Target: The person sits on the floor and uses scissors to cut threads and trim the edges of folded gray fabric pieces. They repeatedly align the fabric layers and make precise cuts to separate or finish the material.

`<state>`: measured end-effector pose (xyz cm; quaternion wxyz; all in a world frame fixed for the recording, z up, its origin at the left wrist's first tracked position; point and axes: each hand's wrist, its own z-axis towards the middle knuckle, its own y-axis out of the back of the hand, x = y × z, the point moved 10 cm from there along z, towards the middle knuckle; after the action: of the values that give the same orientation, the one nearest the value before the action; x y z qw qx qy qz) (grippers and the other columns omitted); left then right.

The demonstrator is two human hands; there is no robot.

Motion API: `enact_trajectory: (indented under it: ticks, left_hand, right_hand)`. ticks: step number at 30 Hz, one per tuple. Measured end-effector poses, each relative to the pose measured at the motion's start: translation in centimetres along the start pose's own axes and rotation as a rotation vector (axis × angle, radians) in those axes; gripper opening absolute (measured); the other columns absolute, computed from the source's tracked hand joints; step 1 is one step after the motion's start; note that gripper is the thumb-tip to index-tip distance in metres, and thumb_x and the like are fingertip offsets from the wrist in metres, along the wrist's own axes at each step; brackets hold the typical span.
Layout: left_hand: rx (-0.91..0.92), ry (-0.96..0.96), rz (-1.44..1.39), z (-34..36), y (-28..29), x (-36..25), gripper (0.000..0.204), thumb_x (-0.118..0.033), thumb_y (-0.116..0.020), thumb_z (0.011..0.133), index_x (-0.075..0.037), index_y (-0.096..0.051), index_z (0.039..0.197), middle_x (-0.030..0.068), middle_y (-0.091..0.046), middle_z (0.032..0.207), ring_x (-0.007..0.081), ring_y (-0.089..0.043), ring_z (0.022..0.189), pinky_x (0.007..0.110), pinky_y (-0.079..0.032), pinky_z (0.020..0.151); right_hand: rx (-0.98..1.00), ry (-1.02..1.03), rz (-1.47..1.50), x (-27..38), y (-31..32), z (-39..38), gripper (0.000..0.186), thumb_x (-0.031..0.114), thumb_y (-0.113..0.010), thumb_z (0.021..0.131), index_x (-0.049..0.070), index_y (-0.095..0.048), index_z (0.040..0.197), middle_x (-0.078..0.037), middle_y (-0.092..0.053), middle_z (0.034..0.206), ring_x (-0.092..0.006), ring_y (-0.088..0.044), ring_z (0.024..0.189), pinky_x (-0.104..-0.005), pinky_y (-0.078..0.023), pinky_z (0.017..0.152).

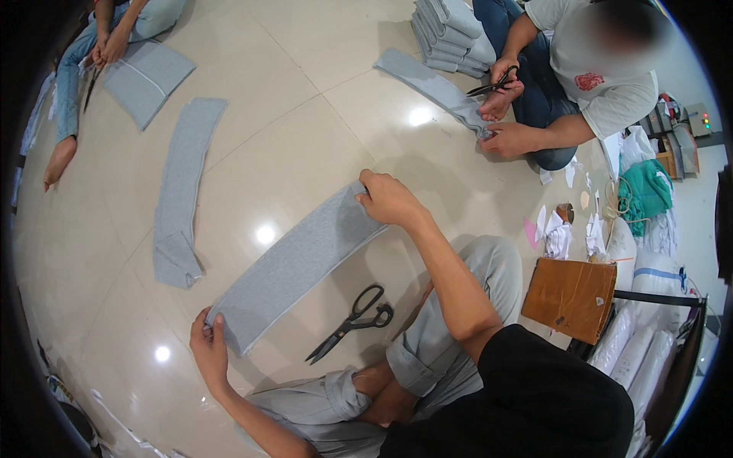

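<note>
A long grey fabric strip (294, 267) lies stretched flat on the glossy tile floor in front of me. My left hand (208, 345) pinches its near end. My right hand (388, 198) grips its far end, fingers closed on the edge. Black scissors (353, 321) lie on the floor just right of the strip, beside my knee, touched by neither hand.
Another grey strip (182, 191) lies to the left. A seated person at top right holds scissors (492, 85) over a grey strip (431, 85), beside a stack of folded grey pieces (450, 34). A third person sits at top left with grey fabric (146, 76). A brown box (571, 296) stands right.
</note>
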<state>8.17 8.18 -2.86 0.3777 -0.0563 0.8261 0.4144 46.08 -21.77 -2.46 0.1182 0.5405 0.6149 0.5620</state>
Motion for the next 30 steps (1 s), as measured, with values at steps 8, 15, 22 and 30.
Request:
enact_trajectory:
  ticks: [8,15,22,30]
  left_hand:
    - [0.071,0.034,-0.053,-0.1,-0.4,0.6,0.054,-0.017,-0.081,0.09,0.004,-0.063,0.136,0.011,-0.065,0.099,0.0137,-0.052,0.077,0.028,-0.049,0.073]
    - [0.058,0.027,-0.021,-0.3,-0.5,0.6,0.066,-0.019,-0.086,0.083,0.001,-0.059,0.14,0.0134,-0.063,0.123,0.0206,-0.059,0.098,0.034,-0.052,0.087]
    - [-0.141,-0.299,0.205,-1.1,-1.1,-4.8,0.079,-0.029,-0.088,0.081,-0.006,-0.053,0.148,0.0161,-0.048,0.151,0.0337,-0.048,0.136,0.046,-0.036,0.117]
    - [-0.082,-0.528,0.418,-2.9,-6.7,-9.8,0.083,-0.05,-0.074,0.091,-0.005,-0.044,0.154,0.018,-0.039,0.161,0.0376,-0.034,0.15,0.064,-0.018,0.123]
  right_hand:
    - [-0.013,0.03,0.008,-0.1,-0.3,0.1,0.024,0.012,-0.068,0.095,-0.006,-0.056,0.105,-0.031,-0.07,0.099,-0.0483,-0.068,0.099,-0.0534,-0.054,0.086]
    - [0.021,-0.012,0.001,0.0,-0.2,-0.1,0.024,0.013,-0.068,0.095,-0.006,-0.058,0.106,-0.031,-0.07,0.102,-0.0482,-0.067,0.102,-0.0532,-0.053,0.087]
    - [-0.002,-0.058,0.051,-0.7,0.2,-0.1,0.029,0.018,-0.072,0.094,-0.003,-0.059,0.111,-0.025,-0.07,0.101,-0.0415,-0.068,0.097,-0.0471,-0.052,0.084]
    - [-0.383,0.275,0.196,3.3,1.2,-0.1,0.047,0.028,-0.065,0.099,0.0,-0.055,0.135,-0.025,-0.058,0.132,-0.0409,-0.057,0.123,-0.0524,-0.045,0.103]
